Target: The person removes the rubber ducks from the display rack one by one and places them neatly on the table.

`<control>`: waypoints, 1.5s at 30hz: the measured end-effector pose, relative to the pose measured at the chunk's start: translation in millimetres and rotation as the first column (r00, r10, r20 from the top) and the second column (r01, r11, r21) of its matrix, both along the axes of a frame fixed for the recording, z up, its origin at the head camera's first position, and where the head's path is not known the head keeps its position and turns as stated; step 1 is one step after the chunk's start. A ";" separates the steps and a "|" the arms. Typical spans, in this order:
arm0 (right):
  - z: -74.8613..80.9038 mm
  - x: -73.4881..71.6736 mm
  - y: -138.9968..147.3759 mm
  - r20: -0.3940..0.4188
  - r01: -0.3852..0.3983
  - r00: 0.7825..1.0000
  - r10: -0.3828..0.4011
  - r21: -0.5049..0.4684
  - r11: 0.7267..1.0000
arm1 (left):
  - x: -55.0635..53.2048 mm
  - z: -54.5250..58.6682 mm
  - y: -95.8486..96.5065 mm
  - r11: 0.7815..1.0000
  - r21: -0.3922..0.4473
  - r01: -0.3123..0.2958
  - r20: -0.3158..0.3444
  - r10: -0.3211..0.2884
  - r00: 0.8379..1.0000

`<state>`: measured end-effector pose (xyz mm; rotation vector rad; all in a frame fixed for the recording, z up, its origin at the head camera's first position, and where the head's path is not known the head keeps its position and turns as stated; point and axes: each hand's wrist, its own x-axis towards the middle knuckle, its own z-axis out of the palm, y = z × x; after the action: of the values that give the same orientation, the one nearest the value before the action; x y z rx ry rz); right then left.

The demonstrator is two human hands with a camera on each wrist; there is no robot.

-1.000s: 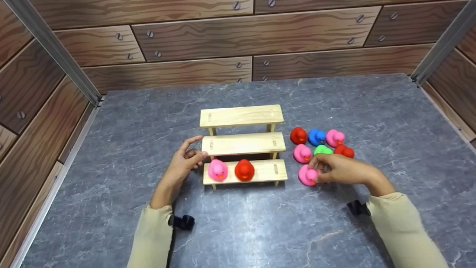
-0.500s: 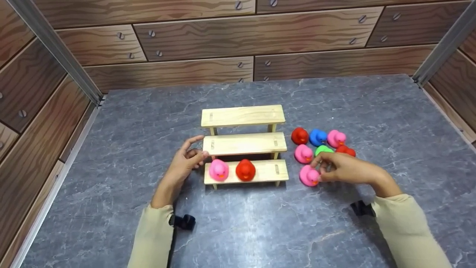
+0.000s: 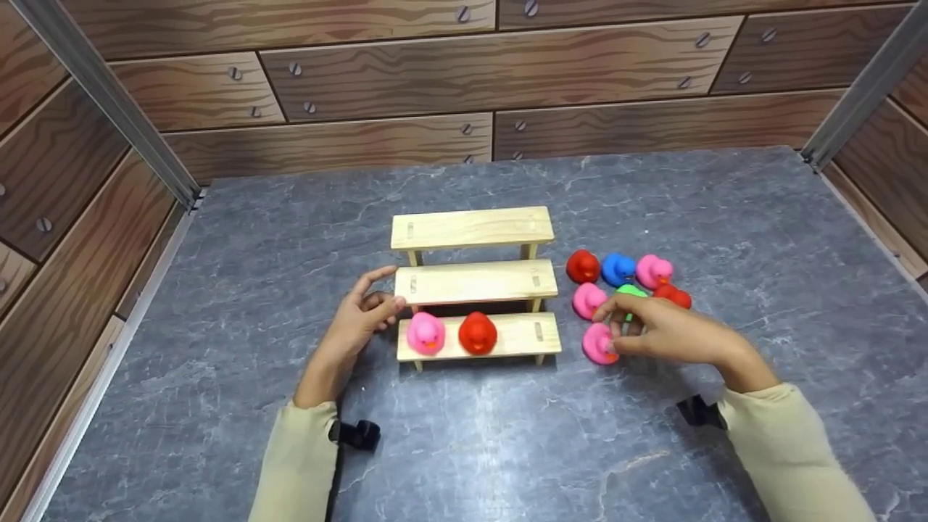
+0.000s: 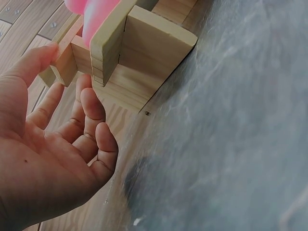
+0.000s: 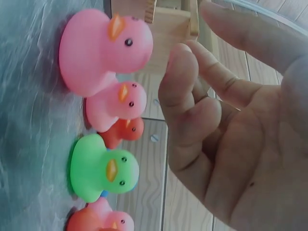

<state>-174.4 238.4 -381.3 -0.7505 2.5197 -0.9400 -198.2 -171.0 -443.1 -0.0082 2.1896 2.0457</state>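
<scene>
In the head view, my left hand (image 3: pixel 355 315) grips the left end of the middle step of a pale wooden three-step stand (image 3: pixel 475 283), thumb in front and a finger behind. On the lowest step sit a pink rubber duck (image 3: pixel 425 333) and, beside it, a red rubber duck (image 3: pixel 478 333). My right hand (image 3: pixel 663 330) hovers over the nearest pink duck (image 3: pixel 596 344) right of the stand. In the right wrist view, the thumb and bent fingers are apart, with a gap between them and this pink duck (image 5: pixel 89 53).
Behind the nearest duck, several more ducks stand grouped on the grey marbled table (image 3: pixel 464 449): another pink one (image 3: pixel 586 300), a red one (image 3: pixel 583 267), a blue one (image 3: pixel 616 269) and a partly hidden green one (image 3: pixel 629 290) among them. Wood-patterned walls (image 3: pixel 377 80) enclose the table.
My right hand has shifted slightly left, so its fingers cover more of the nearest pink duck's head. The left hand, the stand and the ducks have stayed in place.
</scene>
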 end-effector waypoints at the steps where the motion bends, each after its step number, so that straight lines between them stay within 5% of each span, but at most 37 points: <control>1: 0.4 0.8 -1.3 0.000 -0.001 1.000 0.001 -0.001 1.000 | 0.0 -0.4 -0.1 1.000 -0.001 0.000 0.000 0.000 1.000; 21: -0.9 8.6 -24.1 -0.011 -0.026 1.000 0.025 -0.133 0.991 | 0.7 -0.2 0.8 1.000 0.017 -0.004 -0.022 0.004 1.000; 30: -6.2 12.4 -35.9 0.058 0.014 0.998 -0.003 -0.177 0.984 | 0.2 0.6 3.2 1.000 0.010 -0.012 -0.031 0.013 0.999; 45: -15.0 19.0 -61.8 0.062 0.090 0.995 -0.077 -0.246 0.965 | -0.2 0.6 3.0 1.000 -0.001 -0.013 -0.024 0.013 1.000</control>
<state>-155.4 176.7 -396.3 -0.6837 2.4324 -1.3052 -198.4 -168.1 -442.6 0.0014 2.2104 2.0617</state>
